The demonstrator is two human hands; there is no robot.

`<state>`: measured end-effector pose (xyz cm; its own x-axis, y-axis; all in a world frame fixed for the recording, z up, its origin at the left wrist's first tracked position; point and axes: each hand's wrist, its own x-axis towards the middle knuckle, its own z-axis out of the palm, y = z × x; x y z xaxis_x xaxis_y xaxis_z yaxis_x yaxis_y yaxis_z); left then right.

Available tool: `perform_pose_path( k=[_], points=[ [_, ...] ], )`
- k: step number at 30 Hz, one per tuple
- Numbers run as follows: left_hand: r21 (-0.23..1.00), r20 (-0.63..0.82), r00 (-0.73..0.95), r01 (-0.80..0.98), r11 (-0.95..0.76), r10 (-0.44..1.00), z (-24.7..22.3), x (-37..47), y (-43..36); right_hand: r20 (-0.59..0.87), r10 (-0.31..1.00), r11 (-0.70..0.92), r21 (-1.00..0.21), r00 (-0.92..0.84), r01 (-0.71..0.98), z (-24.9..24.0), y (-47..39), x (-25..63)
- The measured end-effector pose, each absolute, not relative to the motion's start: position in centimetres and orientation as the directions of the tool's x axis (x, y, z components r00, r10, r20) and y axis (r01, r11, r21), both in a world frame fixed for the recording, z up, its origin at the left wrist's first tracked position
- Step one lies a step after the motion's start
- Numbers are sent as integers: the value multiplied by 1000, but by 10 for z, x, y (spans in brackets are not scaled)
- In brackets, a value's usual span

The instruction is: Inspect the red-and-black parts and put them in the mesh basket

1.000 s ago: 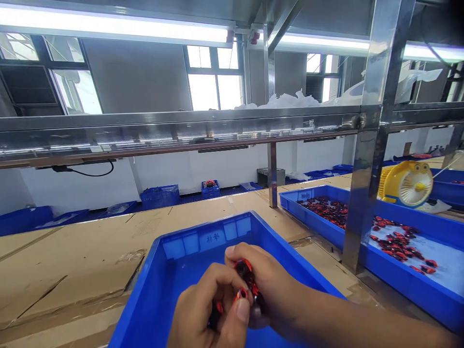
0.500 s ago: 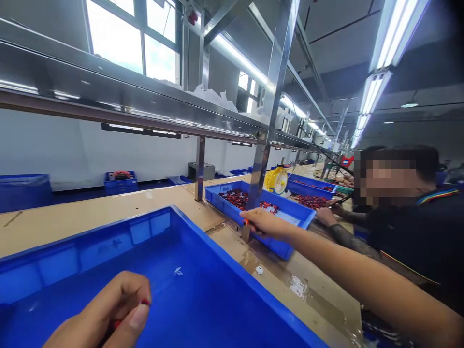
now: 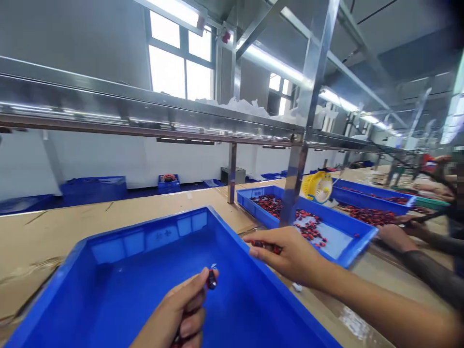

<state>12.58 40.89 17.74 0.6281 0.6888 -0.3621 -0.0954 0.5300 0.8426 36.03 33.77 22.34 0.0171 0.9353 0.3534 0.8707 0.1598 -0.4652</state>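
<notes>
My left hand (image 3: 181,307) is over the large blue tray (image 3: 239,251) and pinches a small glossy red-and-black piece (image 3: 212,280) between thumb and fingertips. More dark red bits show under its curled fingers. To the right, above the near tray's right rim, my right hand (image 3: 295,256) is closed around several small red-and-black pieces (image 3: 266,246); how many I cannot tell. A white scrap (image 3: 213,266) lies inside the near tray. Beyond my right hand, a second blue tray (image 3: 357,249) holds many loose red-and-black pieces (image 3: 310,224).
A metal post (image 3: 293,188) rises beside the second tray under a long metal shelf (image 3: 145,111). A yellow fan (image 3: 317,187) stands behind that tray. On the right, a co-worker's hands (image 3: 395,237) are near another tray of pieces (image 3: 369,212). Cardboard (image 3: 145,205) covers the bench.
My right hand has come back from the second tray's near edge toward the near tray. My left hand has risen, showing the piece at its fingertips. The view has swung left.
</notes>
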Motion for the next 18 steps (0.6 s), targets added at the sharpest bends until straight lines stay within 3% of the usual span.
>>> perform_pose_path(
  k=[5,8,10,12,16,18],
  points=[
    [779,-332,735,-139,611,591,180,119,412,470,804,541,-320,-365,778,210,352,310],
    [792,-255,800,-150,592,544,183,116,410,582,662,661,-158,-472,733,201,360,304],
    [802,-234,812,-149,578,535,186,114,408,669,579,700,-115,-466,705,194,360,302],
    [808,-255,812,-119,577,525,187,114,407,691,599,702,-210,-405,681,188,358,299],
    [791,-343,823,-6,611,453,183,117,410,603,756,604,-493,-255,626,181,354,297],
    [786,-369,815,17,617,447,180,118,413,570,792,569,-559,-219,602,180,354,298]
  ],
)
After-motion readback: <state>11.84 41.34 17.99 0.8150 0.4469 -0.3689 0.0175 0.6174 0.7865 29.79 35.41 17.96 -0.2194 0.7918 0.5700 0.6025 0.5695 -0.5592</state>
